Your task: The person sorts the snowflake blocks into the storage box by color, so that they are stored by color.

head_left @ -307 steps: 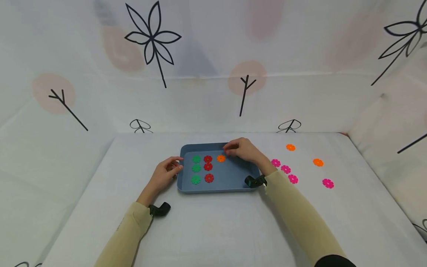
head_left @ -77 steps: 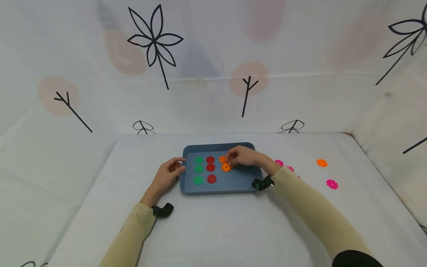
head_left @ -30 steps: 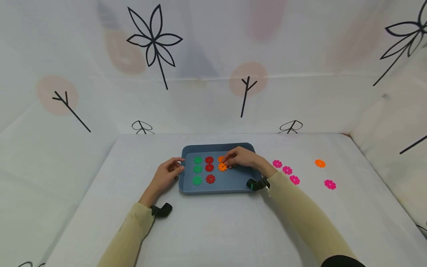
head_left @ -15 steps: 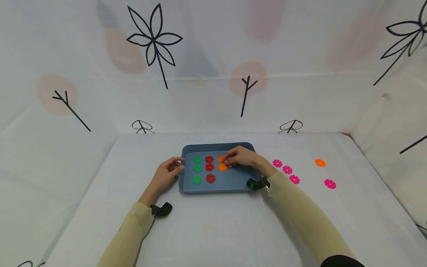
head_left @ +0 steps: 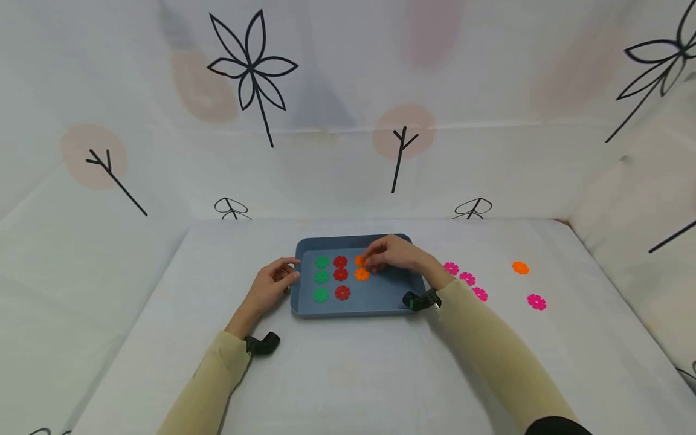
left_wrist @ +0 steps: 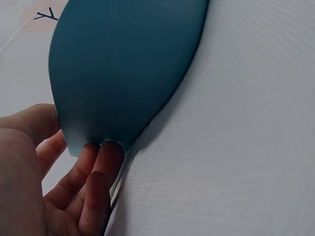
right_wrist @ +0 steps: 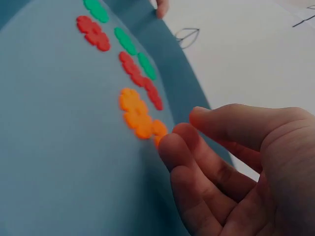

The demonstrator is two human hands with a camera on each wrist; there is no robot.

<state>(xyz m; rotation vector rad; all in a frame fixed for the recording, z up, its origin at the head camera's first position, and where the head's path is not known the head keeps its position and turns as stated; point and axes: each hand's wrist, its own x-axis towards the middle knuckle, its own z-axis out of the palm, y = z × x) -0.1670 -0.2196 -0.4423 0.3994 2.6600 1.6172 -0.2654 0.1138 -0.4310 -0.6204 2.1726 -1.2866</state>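
Observation:
In the head view a blue-grey tray (head_left: 326, 311) lies on the table, bearing flower-shaped discs in columns. Green discs (head_left: 321, 277) stand at its left, red discs (head_left: 341, 274) beside them. Two orange discs (head_left: 362, 275) form a third column, the upper one partly hidden by my right hand (head_left: 394, 252). That hand hovers at these discs with bent, relaxed fingers; the right wrist view shows nothing between thumb and fingers (right_wrist: 183, 147). My left hand (head_left: 267, 285) holds the tray's left rim. In the left wrist view its fingertips (left_wrist: 109, 156) press the outer wall.
Right of the tray, several pink discs (head_left: 467, 278) and one orange disc (head_left: 520, 267) lie on the white-covered table (head_left: 348, 374). A patterned white cloth (head_left: 326, 163) hangs behind and at both sides. Each wrist wears a black camera.
Since the earliest frame, a second orange disc has gone from the table into the tray. It has since shifted left, under the first. The left hand has stayed at the rim.

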